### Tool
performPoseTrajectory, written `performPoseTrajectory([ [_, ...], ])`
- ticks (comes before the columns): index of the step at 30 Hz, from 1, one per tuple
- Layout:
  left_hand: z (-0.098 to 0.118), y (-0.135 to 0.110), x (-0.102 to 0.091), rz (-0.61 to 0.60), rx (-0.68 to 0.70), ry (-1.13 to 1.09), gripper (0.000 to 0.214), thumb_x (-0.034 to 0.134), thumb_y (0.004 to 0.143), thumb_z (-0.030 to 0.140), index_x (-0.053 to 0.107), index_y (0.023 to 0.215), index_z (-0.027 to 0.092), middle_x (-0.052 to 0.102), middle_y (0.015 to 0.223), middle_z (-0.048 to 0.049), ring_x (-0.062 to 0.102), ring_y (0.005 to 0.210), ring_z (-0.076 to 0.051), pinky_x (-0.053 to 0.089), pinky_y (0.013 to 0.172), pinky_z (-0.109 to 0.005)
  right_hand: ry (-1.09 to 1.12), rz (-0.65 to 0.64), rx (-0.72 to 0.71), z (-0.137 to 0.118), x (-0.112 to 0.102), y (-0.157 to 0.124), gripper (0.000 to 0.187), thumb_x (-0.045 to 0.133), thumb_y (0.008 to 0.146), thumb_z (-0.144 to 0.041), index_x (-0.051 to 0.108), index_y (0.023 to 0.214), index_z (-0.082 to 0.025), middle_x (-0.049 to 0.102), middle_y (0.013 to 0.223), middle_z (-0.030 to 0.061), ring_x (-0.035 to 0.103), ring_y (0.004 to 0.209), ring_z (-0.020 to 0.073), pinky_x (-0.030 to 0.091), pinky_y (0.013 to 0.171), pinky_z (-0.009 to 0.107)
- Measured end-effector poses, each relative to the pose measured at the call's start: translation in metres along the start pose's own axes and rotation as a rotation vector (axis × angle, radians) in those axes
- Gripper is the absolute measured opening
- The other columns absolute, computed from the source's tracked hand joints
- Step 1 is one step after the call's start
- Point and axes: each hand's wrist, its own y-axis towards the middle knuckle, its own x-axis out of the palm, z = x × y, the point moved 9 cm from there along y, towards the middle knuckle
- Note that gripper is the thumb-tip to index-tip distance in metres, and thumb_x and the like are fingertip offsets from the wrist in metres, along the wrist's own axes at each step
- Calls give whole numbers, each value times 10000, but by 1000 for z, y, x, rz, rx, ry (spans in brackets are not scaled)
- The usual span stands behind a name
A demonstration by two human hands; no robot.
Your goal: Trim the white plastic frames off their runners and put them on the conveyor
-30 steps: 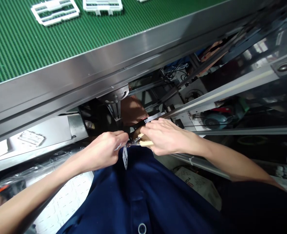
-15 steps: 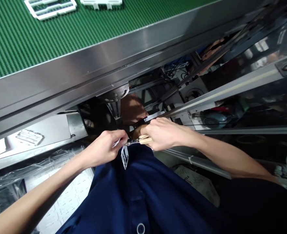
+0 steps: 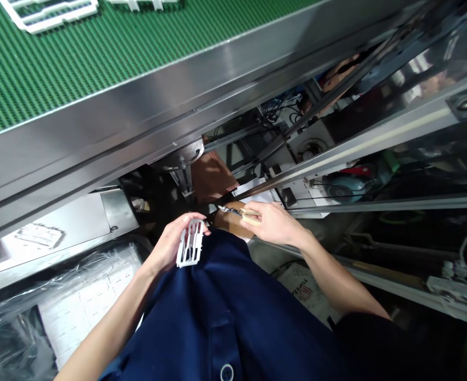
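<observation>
In front of my dark blue garment, my left hand (image 3: 172,236) is closed on a white slatted plastic frame (image 3: 182,258), held by its upper part and hanging down from the fingers. To its right, my right hand (image 3: 276,221) grips a pair of cutting pliers (image 3: 251,216) with pale yellow handles. The metal jaws of the pliers point left and stand apart from the frame. Part of the frame's far side is hidden by its own slats.
A green ribbed conveyor belt (image 3: 110,58) with a steel side rail (image 3: 138,90) runs across the top, carrying white plastic frames (image 3: 58,21). At left are a white ledge (image 3: 78,214) and a plastic-lined box of white parts (image 3: 78,301). Metal bars (image 3: 360,143) cross the right side.
The pliers have come away from the white frame and moved right with my right hand. My left hand has turned the frame so its slatted face shows. The view has shifted slightly.
</observation>
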Motion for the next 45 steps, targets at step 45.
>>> performPoseTrajectory([
  [45, 31, -12, 17, -36, 181, 95, 595, 647, 737, 590, 632, 1179, 192, 640, 1024, -98, 595, 879, -221, 482, 733, -270, 1014, 168, 17, -1, 15, 17, 265, 636, 768, -407, 518, 765, -170, 517, 642, -37, 442, 542, 78, 363, 528, 219],
])
